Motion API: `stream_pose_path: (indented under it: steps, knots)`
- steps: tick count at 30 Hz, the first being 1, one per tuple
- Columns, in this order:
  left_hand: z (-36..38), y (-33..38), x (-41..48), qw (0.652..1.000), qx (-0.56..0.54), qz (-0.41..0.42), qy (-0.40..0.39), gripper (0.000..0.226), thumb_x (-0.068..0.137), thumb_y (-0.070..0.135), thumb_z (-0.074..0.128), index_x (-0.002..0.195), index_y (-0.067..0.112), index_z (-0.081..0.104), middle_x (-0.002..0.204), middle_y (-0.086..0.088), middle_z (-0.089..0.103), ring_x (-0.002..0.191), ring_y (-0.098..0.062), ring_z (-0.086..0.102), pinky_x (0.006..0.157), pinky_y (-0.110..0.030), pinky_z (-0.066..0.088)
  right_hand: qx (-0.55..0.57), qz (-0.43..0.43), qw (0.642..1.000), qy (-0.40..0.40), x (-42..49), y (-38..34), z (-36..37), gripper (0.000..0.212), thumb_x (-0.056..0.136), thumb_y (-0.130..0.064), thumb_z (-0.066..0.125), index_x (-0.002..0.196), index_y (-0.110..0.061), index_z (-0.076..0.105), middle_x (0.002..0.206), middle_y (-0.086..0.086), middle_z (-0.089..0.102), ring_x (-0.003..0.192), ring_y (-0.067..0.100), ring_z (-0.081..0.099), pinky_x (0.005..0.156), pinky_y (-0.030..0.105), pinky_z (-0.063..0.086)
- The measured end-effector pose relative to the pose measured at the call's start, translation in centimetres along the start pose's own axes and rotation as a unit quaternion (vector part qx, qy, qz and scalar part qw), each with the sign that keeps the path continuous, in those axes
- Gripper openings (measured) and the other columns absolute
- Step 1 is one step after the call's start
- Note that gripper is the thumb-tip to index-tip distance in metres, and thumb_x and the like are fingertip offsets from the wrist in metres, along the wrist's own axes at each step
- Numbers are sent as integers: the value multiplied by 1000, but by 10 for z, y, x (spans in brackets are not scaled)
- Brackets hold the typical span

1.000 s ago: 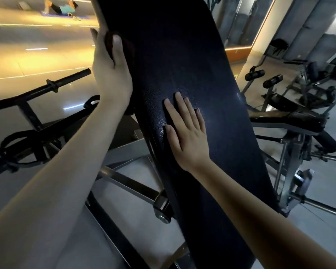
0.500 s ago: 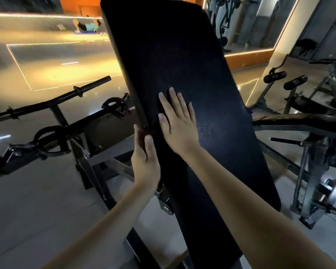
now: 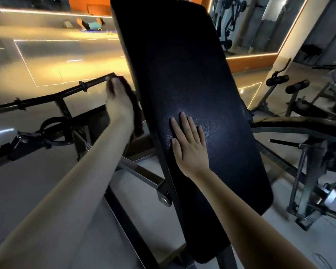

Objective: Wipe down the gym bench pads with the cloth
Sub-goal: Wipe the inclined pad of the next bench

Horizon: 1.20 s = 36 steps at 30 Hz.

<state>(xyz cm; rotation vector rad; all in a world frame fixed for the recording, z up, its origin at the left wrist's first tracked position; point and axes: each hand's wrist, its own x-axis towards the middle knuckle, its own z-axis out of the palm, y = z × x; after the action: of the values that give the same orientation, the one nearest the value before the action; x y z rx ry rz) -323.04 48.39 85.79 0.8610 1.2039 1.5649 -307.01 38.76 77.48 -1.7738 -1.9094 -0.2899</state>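
Higher now, left hand [image 3: 119,105], cloth [image 3: 138,121] at pad [image 3: 182,74]

No readable text, label or number shows anywhere (nothing legible).

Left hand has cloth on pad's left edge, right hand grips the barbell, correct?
No: the head view shows the right hand lying flat on the pad, gripping nothing. The left hand does have the cloth on the pad's left edge.
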Motion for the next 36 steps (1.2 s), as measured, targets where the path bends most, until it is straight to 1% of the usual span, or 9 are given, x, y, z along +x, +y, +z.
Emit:
stream_pose_path:
  steps: [4,8,11,15,20,25,28,31,36]
  knots:
    - [25,-32,-27,972,107,189,-90,69,95,57,33,154,24,16,158,-2,28,146,-20,25,118,-43,26,-20,4,1000,7,0,-2,-1,53,98,-34,19,151,-30,13,160,-4,4,147,13,-2,119,41,4]
    - [12,-57,-18,963,56,230,-125,56,103,36,36,154,22,16,157,9,26,144,-6,24,119,-37,25,-27,0,1000,8,0,-3,-3,53,98,-31,22,150,-27,18,160,1,9,147,17,4,119,45,9]
    - [7,-75,-30,973,18,180,-141,52,103,29,36,152,20,20,149,23,28,138,10,25,114,-19,22,-25,-3,1000,19,2,-3,-1,53,97,-30,22,149,-24,18,159,4,13,147,20,9,118,46,12]
    - [-4,-100,-67,976,42,159,-146,53,101,35,37,150,27,18,160,0,22,146,-6,19,120,-35,21,-22,-7,999,28,1,-3,1,53,97,-28,22,149,-21,16,158,5,14,147,21,10,118,46,11]
    - [-21,-121,-115,969,80,134,-191,61,99,39,36,152,24,11,160,0,18,147,-7,17,119,-41,23,-19,-2,999,35,4,-2,0,53,98,-33,19,149,-21,17,158,4,14,147,19,9,118,46,11]
    - [-3,-101,-85,974,65,169,-139,59,100,35,38,152,16,20,157,1,28,144,-5,24,119,-33,24,-15,-14,999,30,3,1,-2,53,97,-30,20,150,-22,15,159,4,12,147,19,9,118,47,11]
    - [6,-78,-59,976,73,188,-88,49,103,29,39,149,13,31,147,3,43,133,0,38,111,-17,31,-2,-11,999,34,2,0,-3,54,95,-29,22,149,-22,20,159,4,15,147,20,11,117,48,13]
    - [23,-41,-6,976,97,190,-33,53,102,38,37,146,7,36,140,-11,53,128,-17,50,108,-27,38,6,-13,999,28,2,1,-2,55,95,-31,22,149,-24,20,159,3,14,147,18,8,117,47,11]
    - [35,-12,46,984,83,149,-43,59,100,45,37,149,13,33,140,-4,54,128,-18,50,110,-36,38,19,-7,999,29,1,1,0,56,94,-33,22,150,-26,23,159,0,14,147,16,7,117,47,13]
